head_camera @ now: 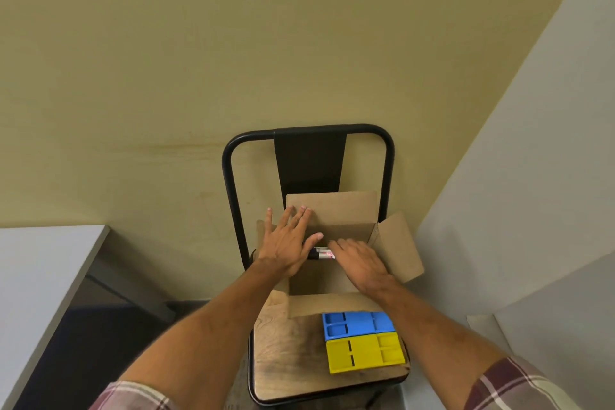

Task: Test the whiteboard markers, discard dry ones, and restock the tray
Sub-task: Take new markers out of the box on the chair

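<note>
An open cardboard box (396,243) stands on the wooden seat of a black metal chair (286,356). My left hand (288,243) lies flat with straight fingers on the box's left and back flaps. My right hand (361,265) reaches into the box from the right, and its fingers close over one end of a whiteboard marker (320,254) with a black cap and a white, red-printed barrel. The marker hangs over the box's dark inside, between my two hands. The rest of the box's contents is hidden. A blue tray (357,324) and a yellow tray (364,354) lie side by side on the seat in front of the box.
The chair's backrest (309,160) stands against a yellow wall. A grey table (40,270) is at the left. A pale panel (532,176) rises at the right, close to the chair. Dark floor shows at lower left.
</note>
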A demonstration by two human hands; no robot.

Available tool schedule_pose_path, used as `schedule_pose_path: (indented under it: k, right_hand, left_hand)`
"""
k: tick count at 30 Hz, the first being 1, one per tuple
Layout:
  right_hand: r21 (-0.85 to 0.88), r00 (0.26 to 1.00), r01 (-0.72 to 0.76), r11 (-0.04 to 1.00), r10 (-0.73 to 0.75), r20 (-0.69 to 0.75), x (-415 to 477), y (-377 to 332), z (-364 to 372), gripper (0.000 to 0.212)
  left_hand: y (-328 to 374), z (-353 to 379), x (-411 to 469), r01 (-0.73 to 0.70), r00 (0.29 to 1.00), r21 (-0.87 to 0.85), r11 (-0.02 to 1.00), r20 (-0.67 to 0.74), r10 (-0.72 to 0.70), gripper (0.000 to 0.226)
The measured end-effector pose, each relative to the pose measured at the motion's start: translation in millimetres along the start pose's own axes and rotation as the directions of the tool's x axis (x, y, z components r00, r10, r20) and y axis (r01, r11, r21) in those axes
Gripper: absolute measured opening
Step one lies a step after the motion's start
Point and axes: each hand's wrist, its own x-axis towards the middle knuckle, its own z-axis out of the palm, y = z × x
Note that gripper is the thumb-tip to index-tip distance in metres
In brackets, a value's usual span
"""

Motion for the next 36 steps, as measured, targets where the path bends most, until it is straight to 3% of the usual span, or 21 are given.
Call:
schedule_pose_path:
  k: [6, 9, 13, 16, 19, 25, 28, 30, 31, 33, 35, 36]
  right_hand:
    - [-0.02, 0.979, -0.032, 0.999, 0.028, -0.201, -20, 10, -30, 0.061]
    - [-0.028, 0.959, -0.052, 0.998, 0.042, -0.28, -30, 15, -50, 0.068]
    - [-0.064, 0.943, -0.063, 0.996, 0.038, -0.332, -41, 23, -71, 0.065]
    - [-0.128, 0.931, -0.082, 0.988, 0.03, -0.364, -49, 27, -82, 0.068]
    - [-0.148, 0.913, -0.14, 0.979, 0.07, -0.402, -59, 27, -88, 0.071]
    - [-0.095, 0.872, -0.242, 0.966, 0.174, -0.458, -86, 26, -96, 0.077]
    - [0.147, 0.828, -0.272, 0.951, 0.309, -0.467, -110, 24, -101, 0.078]
    - [0.482, 0.732, -0.333, 0.81, 0.545, -0.41, -130, 18, -106, 0.08]
    - [0.652, 0.647, -0.343, 0.677, 0.673, -0.359, -139, 14, -109, 0.078]
    - [0.928, 0.444, -0.243, 0.283, 0.883, -0.153, -151, 9, -115, 0.072]
    - [0.997, 0.331, -0.038, -0.074, 0.94, 0.082, -161, 9, -117, 0.066]
    - [0.984, 0.307, 0.044, -0.175, 0.939, 0.154, -168, 10, -115, 0.064]
  left_hand:
    - [25, -23, -8, 0.052, 0.997, -0.197, 0.979, -0.048, -0.063, 0.064]
    - [41, -39, -10, 0.04, 0.999, -0.382, 0.923, 0.022, -0.034, 0.058]
    - [61, -61, -6, 0.105, 0.989, -0.71, 0.696, 0.148, 0.002, 0.058]
    - [75, -72, -1, 0.256, 0.964, -0.792, 0.555, 0.249, -0.089, 0.051]
    - [87, -73, 6, 0.282, 0.958, -0.737, 0.613, 0.252, -0.138, 0.049]
    - [112, -76, 7, 0.113, 0.991, -0.704, 0.701, 0.131, -0.027, 0.04]
    - [121, -77, 4, 0.01, 0.996, -0.683, 0.73, 0.069, 0.052, 0.044]
    - [128, -78, -2, -0.059, 0.994, -0.672, 0.739, 0.031, 0.107, 0.046]
    - [131, -77, -5, -0.088, 0.991, -0.671, 0.736, 0.018, 0.134, 0.047]
    - [138, -76, -13, -0.142, 0.981, -0.675, 0.724, 0.003, 0.195, 0.049]
    - [148, -72, -20, -0.207, 0.963, -0.669, 0.714, -0.009, 0.27, 0.051]
    - [154, -70, -24, -0.238, 0.952, -0.663, 0.71, -0.014, 0.306, 0.052]
